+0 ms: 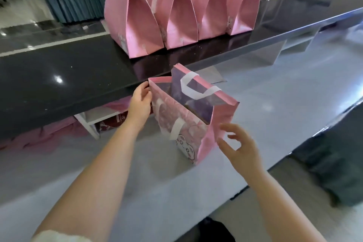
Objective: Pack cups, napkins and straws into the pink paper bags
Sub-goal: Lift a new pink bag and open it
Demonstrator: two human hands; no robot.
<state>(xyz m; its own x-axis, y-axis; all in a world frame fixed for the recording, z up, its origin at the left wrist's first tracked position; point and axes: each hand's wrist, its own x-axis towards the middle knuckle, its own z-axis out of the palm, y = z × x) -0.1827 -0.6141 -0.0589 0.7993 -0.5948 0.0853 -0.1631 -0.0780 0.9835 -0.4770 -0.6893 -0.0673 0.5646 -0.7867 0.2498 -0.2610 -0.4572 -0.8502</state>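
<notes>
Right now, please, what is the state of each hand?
Left hand: holds the rim of the open pink paper bag with white handles.
Right hand: open, fingers spread beside that bag, holding nothing.

bag [167,116] interior shadowed, rear bags [133,19] cropped

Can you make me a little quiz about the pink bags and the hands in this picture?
1. How many pink paper bags with pinched tops stand in a row on the glossy black counter?
2. True or false: the left hand holds the rim of the open pink paper bag with white handles on the grey worktop.
3. The right hand is: A) gripping a cup, B) open, fingers spread beside the open bag, C) deep inside the bag.

Key: 1. Four. 2. True. 3. B.
</notes>
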